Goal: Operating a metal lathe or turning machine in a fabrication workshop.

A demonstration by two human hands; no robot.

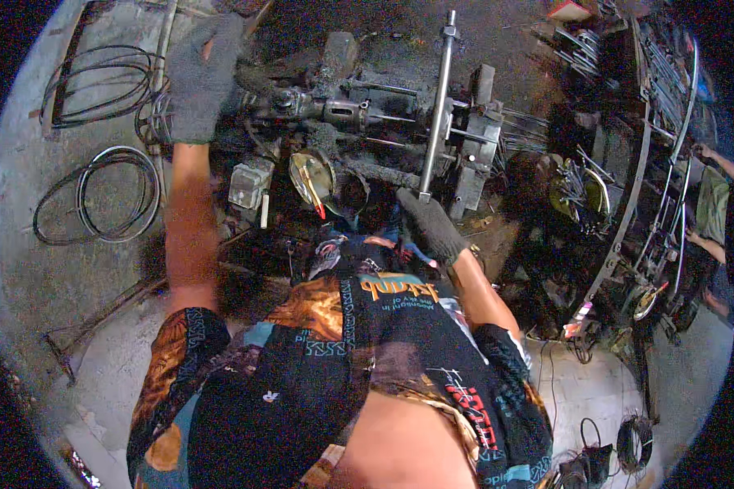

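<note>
My left hand (197,85), in a dark grey glove, is raised at the upper left beside the machine. Its fingers are smeared, and whether they hold anything is unclear. My right hand (436,226), gloved too, is closed at the near end of a long shiny metal bar (439,114). That bar lies across the right part of a dark, greasy machine (347,114) and carries a nut near its far end. Fingers under the bar are partly hidden. A round dish (312,175) with a red-tipped brush (312,192) sits at the machine's near side.
Coiled black cable and hose (118,196) lie on the floor at left. A metal block (251,183) sits near the dish. Metal rods (579,53) and a round container of metal pieces (579,191) are at right. Beyond a curved metal rail (628,204), another person's arms (716,163) show.
</note>
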